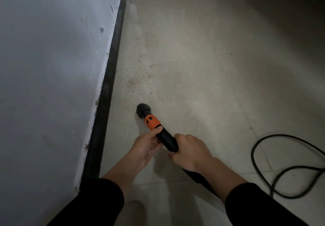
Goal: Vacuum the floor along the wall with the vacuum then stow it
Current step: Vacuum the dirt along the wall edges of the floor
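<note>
From the head cam we've got both hands wrapped on the vacuum (pixel 163 134), left hand (pixel 144 148) fingers curled round the tube just behind the orange collar, right hand (pixel 190 152) clenched further back, nozzle (pixel 142 109) down on the floor (pixel 202 67) near the baseboard (pixel 107 92), cord (pixel 288 169) looped off right.

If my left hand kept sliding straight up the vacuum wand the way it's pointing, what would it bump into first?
The left hand would first meet the orange collar right ahead of its fingertips, then the black nozzle. Beyond that lies dusty floor.
</note>
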Demonstrator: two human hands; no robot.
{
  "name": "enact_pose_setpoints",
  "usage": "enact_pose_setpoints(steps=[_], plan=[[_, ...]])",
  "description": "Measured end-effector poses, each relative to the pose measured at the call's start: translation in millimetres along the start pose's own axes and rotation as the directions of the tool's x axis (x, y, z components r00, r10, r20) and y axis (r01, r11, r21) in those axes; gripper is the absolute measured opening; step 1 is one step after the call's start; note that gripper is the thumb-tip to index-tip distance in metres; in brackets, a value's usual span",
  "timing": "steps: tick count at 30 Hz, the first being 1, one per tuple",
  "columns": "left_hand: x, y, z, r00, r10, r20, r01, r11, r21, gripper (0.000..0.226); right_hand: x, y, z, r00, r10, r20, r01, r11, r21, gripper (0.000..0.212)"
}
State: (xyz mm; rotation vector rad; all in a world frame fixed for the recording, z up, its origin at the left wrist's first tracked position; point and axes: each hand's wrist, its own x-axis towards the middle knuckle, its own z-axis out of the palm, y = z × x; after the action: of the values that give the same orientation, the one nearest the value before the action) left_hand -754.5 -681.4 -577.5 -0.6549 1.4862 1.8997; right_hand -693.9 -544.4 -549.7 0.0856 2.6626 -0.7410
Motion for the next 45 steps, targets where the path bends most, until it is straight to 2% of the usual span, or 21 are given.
enact_pose_setpoints(steps=[4,15,19,23,28,36,42,45], plan=[[6.2,9.2,12.6,1.000,-0.011,-0.008,0.011,0.998,0.061,0.036,-0.2,3.2,-6.2,0.998,0.049,-0.025,-0.048,0.998,0.035,0.016],[15.5,20.9,29.8,0.999,0.000,-0.046,0.012,0.966,0.260,0.044,0.6,8.6,-10.1,0.988,0.147,-0.042,-0.142,0.984,0.104,0.018],[16.8,15.5,36.9,0.998,0.030,-0.054,-0.016,0.968,0.250,0.040,0.8,11.3,-13.8,0.983,0.178,-0.055,-0.170,0.979,0.115,0.016],[16.9,3.3,47.7,0.994,0.075,-0.077,-0.063,0.987,0.151,0.021,2.1,14.7,-14.4,0.974,0.211,-0.080,-0.201,0.972,0.123,0.017],[19.4,-1.4,55.6,0.995,0.083,-0.054,-0.079,0.994,0.079,0.014,3.0,18.9,-12.4,0.963,0.252,-0.098,-0.238,0.962,0.136,0.019],[30.7,0.4,62.6,0.997,0.076,-0.006,-0.076,0.995,0.072,0.014,8.4,22.6,-11.3,0.941,0.308,-0.141,-0.286,0.945,0.156,0.020],[38.2,4.8,76.8,0.998,0.063,0.028,-0.065,0.993,0.095,0.028,8.0,26.3,-14.7,0.912,0.369,-0.180,-0.336,0.922,0.191,0.027],[40.4,4.8,82.0,0.997,0.056,0.053,-0.063,0.990,0.129,0.025,6.3,30.4,-16.6,0.898,0.396,-0.190,-0.361,0.912,0.195,0.027]])
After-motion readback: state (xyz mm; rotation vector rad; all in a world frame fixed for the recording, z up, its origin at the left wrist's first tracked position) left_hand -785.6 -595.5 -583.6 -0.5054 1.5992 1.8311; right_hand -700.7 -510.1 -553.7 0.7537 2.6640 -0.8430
